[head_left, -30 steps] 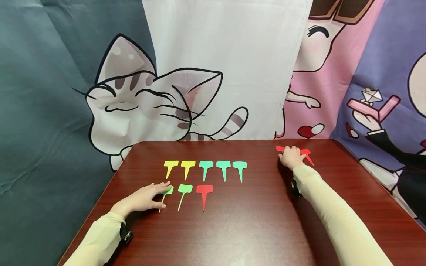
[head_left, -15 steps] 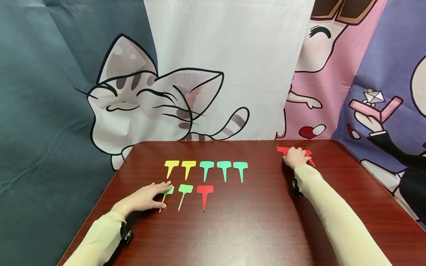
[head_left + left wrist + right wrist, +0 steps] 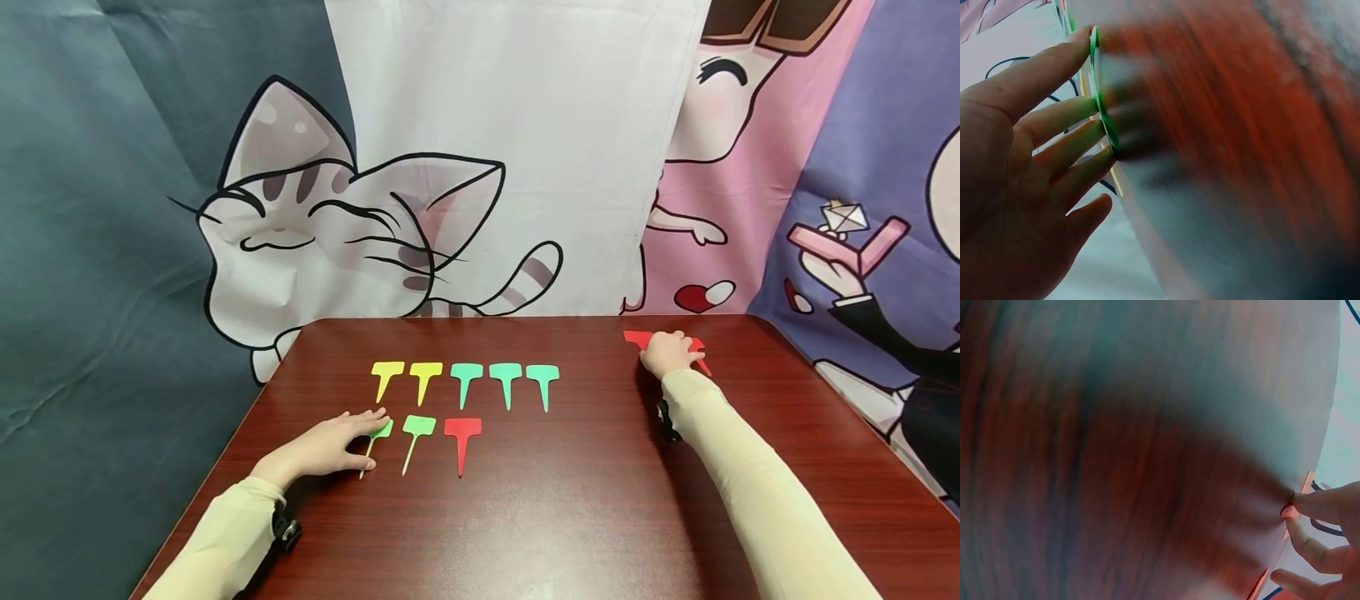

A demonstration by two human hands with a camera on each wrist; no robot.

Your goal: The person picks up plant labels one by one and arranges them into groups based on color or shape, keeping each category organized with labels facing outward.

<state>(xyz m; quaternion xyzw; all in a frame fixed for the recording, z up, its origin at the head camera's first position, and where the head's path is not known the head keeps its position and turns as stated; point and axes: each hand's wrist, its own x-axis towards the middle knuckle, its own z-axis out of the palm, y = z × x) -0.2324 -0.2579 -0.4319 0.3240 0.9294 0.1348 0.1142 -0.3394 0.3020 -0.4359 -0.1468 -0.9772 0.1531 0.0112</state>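
Near the table's left side my left hand [image 3: 326, 447] lies with fingers stretched out, its fingertips touching the head of a light green T-shaped plant label [image 3: 381, 431]. The left wrist view shows the same green label [image 3: 1107, 125] edge-on under the fingertips. At the back right, my right hand [image 3: 667, 354] reaches over red plant labels and hides part of them. One red label [image 3: 636, 337] sticks out to its left, and another [image 3: 702, 358] to its right. Between thumb and finger, in the right wrist view, a small red label [image 3: 1288, 510] is pinched.
On the brown table [image 3: 570, 500], two yellow labels [image 3: 387, 371] and three teal labels [image 3: 505, 372] form a back row. In front are a second green label [image 3: 417, 426] and a red label [image 3: 462, 427]. A printed cloth [image 3: 585, 125] hangs behind the table.
My right hand has shifted slightly right over the red labels, uncovering more of the left one. My left hand stays on the green label.
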